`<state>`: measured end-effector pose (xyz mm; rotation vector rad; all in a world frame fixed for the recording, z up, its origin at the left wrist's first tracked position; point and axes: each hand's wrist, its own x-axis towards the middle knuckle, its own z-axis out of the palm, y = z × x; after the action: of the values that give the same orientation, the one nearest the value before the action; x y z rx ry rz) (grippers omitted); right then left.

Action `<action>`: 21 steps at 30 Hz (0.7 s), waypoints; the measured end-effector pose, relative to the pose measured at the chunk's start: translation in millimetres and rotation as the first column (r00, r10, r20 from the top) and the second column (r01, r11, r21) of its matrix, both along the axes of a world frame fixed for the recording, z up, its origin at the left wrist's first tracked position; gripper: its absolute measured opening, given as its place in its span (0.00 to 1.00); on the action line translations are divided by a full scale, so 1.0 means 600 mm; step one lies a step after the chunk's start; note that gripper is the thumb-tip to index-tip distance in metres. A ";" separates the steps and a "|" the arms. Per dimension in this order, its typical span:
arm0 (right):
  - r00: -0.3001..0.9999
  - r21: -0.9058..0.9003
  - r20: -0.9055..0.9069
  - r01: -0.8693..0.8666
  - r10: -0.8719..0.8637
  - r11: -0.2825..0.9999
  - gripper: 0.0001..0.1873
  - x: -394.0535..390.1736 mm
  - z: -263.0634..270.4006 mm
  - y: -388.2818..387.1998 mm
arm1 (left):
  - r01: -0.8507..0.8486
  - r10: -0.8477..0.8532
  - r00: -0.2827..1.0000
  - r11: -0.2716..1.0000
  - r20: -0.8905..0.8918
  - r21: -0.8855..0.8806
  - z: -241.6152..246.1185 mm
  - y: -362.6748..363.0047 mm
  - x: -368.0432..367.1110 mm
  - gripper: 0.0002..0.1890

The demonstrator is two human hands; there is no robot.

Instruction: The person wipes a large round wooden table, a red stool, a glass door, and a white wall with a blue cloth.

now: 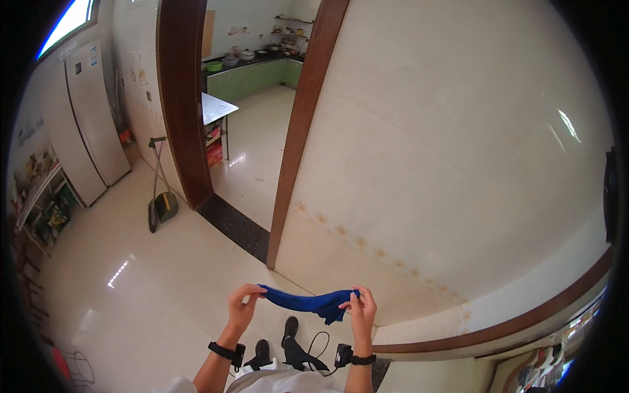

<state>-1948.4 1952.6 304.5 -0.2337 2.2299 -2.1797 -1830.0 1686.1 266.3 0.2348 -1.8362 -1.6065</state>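
A blue cloth (307, 301) is stretched between my two hands, above the tiled floor and in front of my feet. My left hand (244, 303) pinches its left end between thumb and fingers. At the other end, my right hand (360, 305) grips a corner, and a loose fold of the cloth hangs down beside it. The middle of the cloth sags a little. Each wrist wears a black strap with a small dark device, and a black cable (320, 339) loops near the right one.
A tiled wall (417, 147) rises ahead, right of a brown-framed doorway with a dark threshold (235, 228). Beyond stand a metal-topped table (217, 108) and a green-fronted counter (250, 78). A broom (153, 216) and dustpan (166, 206) lean by the frame, near a refrigerator (88, 118). A red stool (60, 363) is lower left.
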 end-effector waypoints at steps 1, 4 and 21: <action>1.000 -0.001 0.003 -0.002 0.002 1.000 0.10 -0.024 -0.001 -0.006 | -0.048 0.047 0.999 0.980 0.008 0.192 -0.002 -0.003 -0.005 0.10; 0.997 0.015 -0.045 -0.062 0.062 0.998 0.08 -0.095 0.011 -0.052 | -0.162 0.162 0.987 0.954 0.023 0.253 -0.004 -0.047 -0.030 0.09; 0.834 -0.396 -0.466 0.102 -0.296 0.912 0.13 -0.332 0.146 -0.147 | -0.013 0.000 0.986 0.997 -0.167 -0.080 0.258 -0.082 -0.286 0.29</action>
<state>-2147.7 1864.2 392.2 -0.7016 2.1271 -2.9344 -2001.7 1637.0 421.0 0.0674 -1.7647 -1.4963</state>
